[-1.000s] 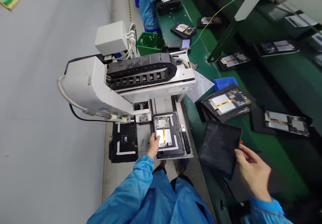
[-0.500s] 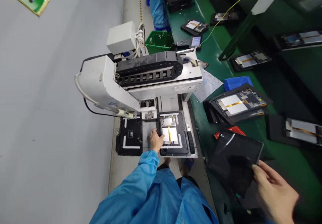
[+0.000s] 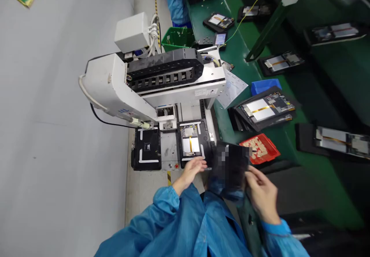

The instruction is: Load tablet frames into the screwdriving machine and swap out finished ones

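My right hand (image 3: 262, 190) grips the right edge of a dark glossy tablet screen panel (image 3: 228, 172), held in front of my body. My left hand (image 3: 193, 171) has its fingers stretched toward the panel, apart from it and holding nothing. Just beyond the left hand, an opened tablet (image 3: 190, 144) with a silver battery and an orange ribbon cable lies in the right black fixture (image 3: 206, 133) of the machine. Beside it is the left black fixture (image 3: 150, 155), with white corner strips and a small dark square opening. The panel partly covers the right fixture's near corner.
The white machine (image 3: 135, 91) reaches over the fixtures. On the green bench, a red tray (image 3: 267, 149) holds small pale pieces, and stacked opened tablets (image 3: 261, 110) lie behind it. A blue bin (image 3: 265, 86), a paper sheet (image 3: 234, 89) and a green crate (image 3: 177, 37) stand farther off.
My right hand has brought the screen panel leftward from above the bench to in front of my body. My left hand has left the tablet's side and moved nearer me. The red tray is now uncovered.
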A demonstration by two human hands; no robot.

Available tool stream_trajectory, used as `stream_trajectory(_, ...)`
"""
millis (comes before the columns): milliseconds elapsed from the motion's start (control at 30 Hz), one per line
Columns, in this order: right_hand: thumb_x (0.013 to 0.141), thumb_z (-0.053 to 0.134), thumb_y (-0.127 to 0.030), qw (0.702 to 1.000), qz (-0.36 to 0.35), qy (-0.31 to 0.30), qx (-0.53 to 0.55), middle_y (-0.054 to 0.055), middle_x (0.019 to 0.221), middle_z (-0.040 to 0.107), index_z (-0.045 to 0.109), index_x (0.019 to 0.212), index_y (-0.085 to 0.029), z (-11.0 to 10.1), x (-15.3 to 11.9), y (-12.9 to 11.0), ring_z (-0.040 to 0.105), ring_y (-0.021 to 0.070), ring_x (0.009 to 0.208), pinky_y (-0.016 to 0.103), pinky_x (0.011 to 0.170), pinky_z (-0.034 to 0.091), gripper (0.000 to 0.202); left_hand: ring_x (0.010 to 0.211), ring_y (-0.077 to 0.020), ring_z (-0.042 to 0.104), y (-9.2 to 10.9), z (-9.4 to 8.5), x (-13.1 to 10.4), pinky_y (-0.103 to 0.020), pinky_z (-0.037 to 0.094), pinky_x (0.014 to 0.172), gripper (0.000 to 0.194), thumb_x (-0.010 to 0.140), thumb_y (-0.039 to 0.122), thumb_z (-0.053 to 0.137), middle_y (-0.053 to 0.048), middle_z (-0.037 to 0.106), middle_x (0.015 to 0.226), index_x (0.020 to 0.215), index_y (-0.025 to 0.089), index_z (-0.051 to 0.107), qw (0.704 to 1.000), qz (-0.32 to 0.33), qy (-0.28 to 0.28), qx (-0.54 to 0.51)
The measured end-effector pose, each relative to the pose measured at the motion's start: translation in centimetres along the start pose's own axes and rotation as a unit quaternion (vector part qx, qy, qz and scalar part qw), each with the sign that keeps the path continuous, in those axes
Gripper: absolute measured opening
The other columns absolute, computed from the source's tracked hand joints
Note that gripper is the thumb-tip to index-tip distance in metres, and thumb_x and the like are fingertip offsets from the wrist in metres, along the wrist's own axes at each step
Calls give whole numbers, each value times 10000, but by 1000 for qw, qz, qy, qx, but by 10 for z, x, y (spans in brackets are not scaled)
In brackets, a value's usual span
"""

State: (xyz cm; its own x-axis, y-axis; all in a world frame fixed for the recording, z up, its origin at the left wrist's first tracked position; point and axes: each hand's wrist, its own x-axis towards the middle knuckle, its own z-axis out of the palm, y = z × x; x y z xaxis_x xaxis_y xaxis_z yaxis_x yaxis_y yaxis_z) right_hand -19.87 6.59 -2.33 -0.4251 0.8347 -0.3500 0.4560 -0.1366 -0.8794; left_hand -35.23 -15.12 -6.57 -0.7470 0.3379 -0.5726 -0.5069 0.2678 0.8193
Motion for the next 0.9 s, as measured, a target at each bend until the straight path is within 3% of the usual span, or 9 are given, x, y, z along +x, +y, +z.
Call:
stream_trajectory(67, 747, 724, -550, 997, -8, -69, 17, 115, 910, 748, 727, 1133, -113, 24, -18, 10, 677, 197, 735, 325, 688, 586, 583, 876, -242, 700, -8, 12, -20, -388, 534, 865, 465, 756, 504, 781, -118, 744, 960, 1035, 138, 719, 994, -43, -8, -98)
stream_trajectory(133, 883, 577, -554, 986, -23, -163, -32, 114, 950, 743, 685, 1220, -122, 43, -30, 27, 687, 199, 778, 324, 698, 587, 558, 857, -226, 689, -17, 5, -31, -386, 528, 882, 481, 686, 530, 823, -80, 742, 913, 963, 152, 716, 984, -74, 42, -153)
stream_trajectory(233, 1022, 293, -382, 939, -29, -246, -237, 118, 1066, 719, 584, 1357, -143, 58, -27, 62, 696, 200, 881, 333, 770, 578, 503, 915, -208, 675, -28, -34, -37, -378, 484, 969, 493, 604, 530, 860, -36, 734, 911, 907, 183, 686, 976, -89, 121, -158)
stream_trajectory(333, 963, 379, -211, 895, -12, -241, -374, 145, 1157, 676, 516, 1429, -160, 69, -8, 99, 683, 226, 961, 362, 874, 533, 488, 952, -206, 674, -33, -80, -45, -379, 452, 1019, 473, 559, 481, 884, -29, 736, 918, 873, 195, 676, 966, -102, 161, -172)
stream_trajectory(433, 902, 455, -138, 864, 2, -251, -437, 194, 1238, 606, 426, 1501, -157, 82, 7, 125, 670, 261, 996, 384, 887, 503, 600, 938, -221, 684, -34, -107, -64, -381, 472, 997, 447, 554, 448, 886, -53, 745, 918, 855, 175, 698, 962, -108, 163, -188)
stream_trajectory(633, 918, 397, -99, 808, -10, -278, -520, 222, 1287, 531, 314, 1563, -181, 94, 13, 146, 599, 305, 1139, 397, 880, 487, 655, 795, -208, 693, -38, -113, -96, -350, 527, 894, 351, 578, 441, 867, -45, 732, 771, 708, 163, 697, 954, -109, 157, -229)
stream_trajectory(900, 967, 365, -145, 777, -30, -298, -554, 203, 1306, 516, 309, 1567, -181, 94, 14, 151, 583, 285, 1143, 356, 874, 479, 604, 753, -166, 690, -40, -118, -96, -273, 526, 831, 294, 604, 357, 877, -31, 740, 762, 732, 149, 714, 943, -107, 159, -273)
